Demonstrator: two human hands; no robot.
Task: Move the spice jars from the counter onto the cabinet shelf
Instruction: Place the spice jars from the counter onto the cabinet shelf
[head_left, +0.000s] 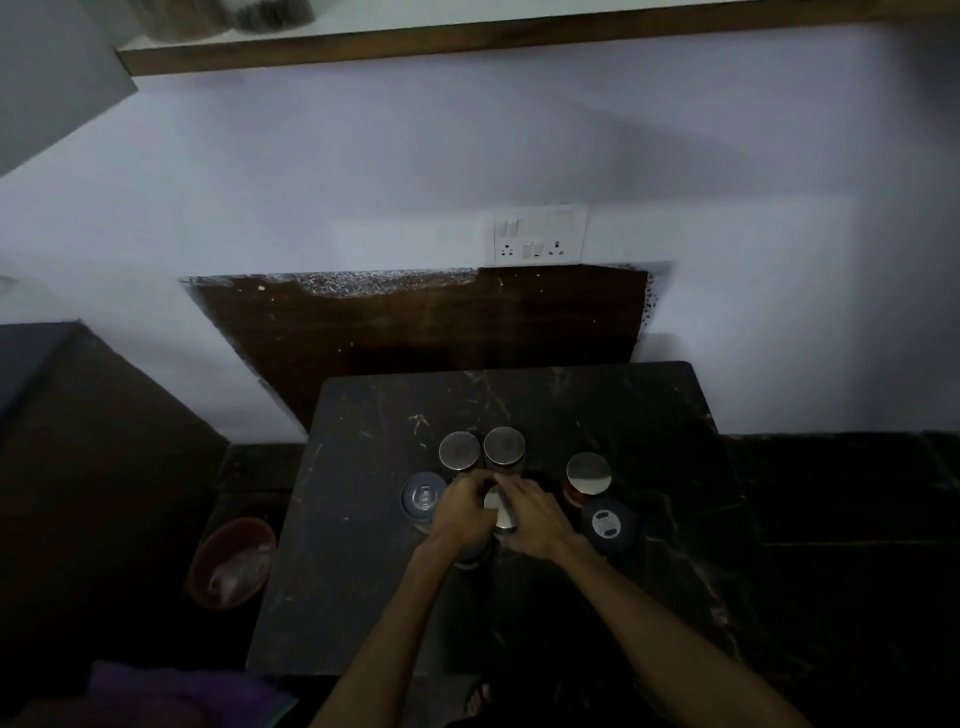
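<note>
Several spice jars stand on a dark marble counter (545, 597). Two with steel lids (459, 450) (504, 445) sit at the back, and a third steel-lidded one (588, 472) is to the right. Two jars with dark blue lids (423, 496) (609, 523) stand at the left and right. In the middle, my left hand (464, 512) and my right hand (530, 512) both close around one steel-lidded jar (498, 506), whose body is mostly hidden by my fingers. The cabinet shelf (467, 41) runs along the top, with jars (234, 15) at its left end.
A red bin (231, 564) with a plastic liner sits on the floor left of the counter. A switch and socket panel (537, 234) is on the wall above a brown board (415, 332). A dark cabinet (78, 441) stands at the left.
</note>
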